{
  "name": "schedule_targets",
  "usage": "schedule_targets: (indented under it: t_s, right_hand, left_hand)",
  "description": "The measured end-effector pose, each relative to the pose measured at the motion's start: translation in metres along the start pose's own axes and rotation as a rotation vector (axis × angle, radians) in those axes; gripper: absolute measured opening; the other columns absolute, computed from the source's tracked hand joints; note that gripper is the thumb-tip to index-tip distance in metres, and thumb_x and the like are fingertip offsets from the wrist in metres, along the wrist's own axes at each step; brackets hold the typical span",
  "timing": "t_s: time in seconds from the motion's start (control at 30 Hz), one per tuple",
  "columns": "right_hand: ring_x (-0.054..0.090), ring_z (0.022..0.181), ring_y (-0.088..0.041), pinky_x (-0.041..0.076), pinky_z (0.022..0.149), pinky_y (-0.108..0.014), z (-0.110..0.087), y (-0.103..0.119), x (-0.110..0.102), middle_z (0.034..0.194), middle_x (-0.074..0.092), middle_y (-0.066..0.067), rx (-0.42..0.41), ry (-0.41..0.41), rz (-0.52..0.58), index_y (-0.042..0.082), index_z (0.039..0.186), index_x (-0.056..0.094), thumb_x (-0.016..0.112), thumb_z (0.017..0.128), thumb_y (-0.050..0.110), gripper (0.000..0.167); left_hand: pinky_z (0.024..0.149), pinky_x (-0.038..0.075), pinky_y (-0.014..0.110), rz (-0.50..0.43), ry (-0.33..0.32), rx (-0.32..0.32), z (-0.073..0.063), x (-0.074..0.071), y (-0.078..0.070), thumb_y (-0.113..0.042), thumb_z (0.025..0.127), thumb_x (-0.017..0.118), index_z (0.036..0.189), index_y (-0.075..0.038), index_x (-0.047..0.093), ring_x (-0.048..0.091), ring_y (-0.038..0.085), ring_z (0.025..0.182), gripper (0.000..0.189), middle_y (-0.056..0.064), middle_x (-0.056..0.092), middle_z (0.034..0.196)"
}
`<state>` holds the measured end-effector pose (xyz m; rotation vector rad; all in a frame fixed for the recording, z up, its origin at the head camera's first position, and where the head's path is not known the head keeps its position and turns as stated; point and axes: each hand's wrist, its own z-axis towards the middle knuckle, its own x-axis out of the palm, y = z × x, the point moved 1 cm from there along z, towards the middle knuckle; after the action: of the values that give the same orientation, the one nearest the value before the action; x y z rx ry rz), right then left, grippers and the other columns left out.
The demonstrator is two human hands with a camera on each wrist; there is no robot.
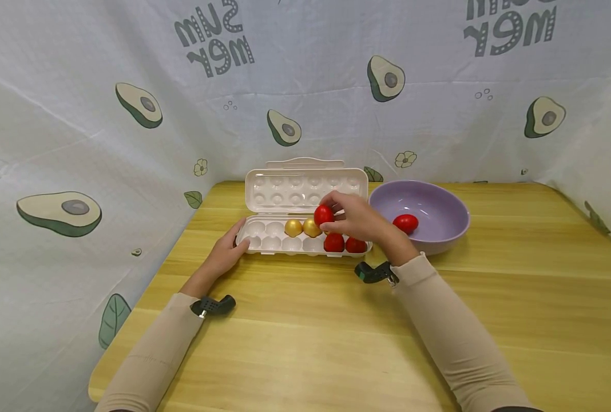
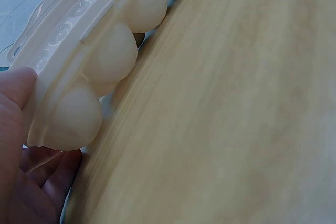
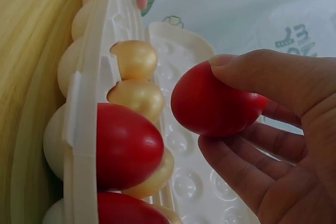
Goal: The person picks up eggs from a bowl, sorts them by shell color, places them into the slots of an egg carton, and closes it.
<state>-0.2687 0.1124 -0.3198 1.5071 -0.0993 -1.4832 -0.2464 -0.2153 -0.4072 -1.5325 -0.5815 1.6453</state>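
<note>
A red egg (image 1: pixel 323 215) is pinched between the thumb and fingers of my right hand (image 1: pixel 356 217), above the right half of an open egg carton (image 1: pixel 272 248). In the right wrist view this red egg (image 3: pixel 210 100) hangs clear of the tray. Two more red eggs (image 1: pixel 333 242) sit in the front row at the right end, and several gold eggs (image 3: pixel 137 98) fill part of the back row. My left hand (image 1: pixel 225 252) grips the carton's left end, thumb (image 2: pixel 18 85) at the rim and fingers (image 2: pixel 58 177) low beside the outer cup.
A purple bowl (image 1: pixel 441 223) stands right of the carton, with a red egg (image 1: pixel 405 223) in it. The carton's lid (image 1: pixel 305 194) is tipped back toward the printed cloth (image 1: pixel 326 126) behind the wooden table (image 1: pixel 295 343).
</note>
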Motion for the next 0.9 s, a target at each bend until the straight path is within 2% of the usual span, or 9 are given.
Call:
schedule_targets:
  t_s: [0.6,0.9]
  right_hand:
    - [0.062,0.107,-0.025,0.055,0.086,-0.039,0.003,-0.003,0.016,0.115,0.064,-0.009,-0.01,0.052,-0.049,0.01,0.12,0.056,0.077,0.083,0.017,0.044]
    - [0.062,0.105,-0.024,0.054,0.088,-0.038,0.003,-0.003,0.021,0.114,0.065,-0.009,-0.031,0.088,-0.07,0.01,0.118,0.057,0.077,0.083,0.017,0.041]
  left_hand:
    - [0.115,0.024,0.047,0.003,0.0,0.0,-0.001,-0.001,-0.003,-0.016,0.099,0.049,0.153,-0.003,0.021,0.026,0.033,0.142,0.063,0.02,0.026,0.155]
    - [0.115,0.023,0.047,0.022,0.0,-0.007,0.0,0.0,-0.002,-0.017,0.099,0.049,0.153,-0.003,0.02,0.025,0.034,0.142,0.063,0.02,0.025,0.156]
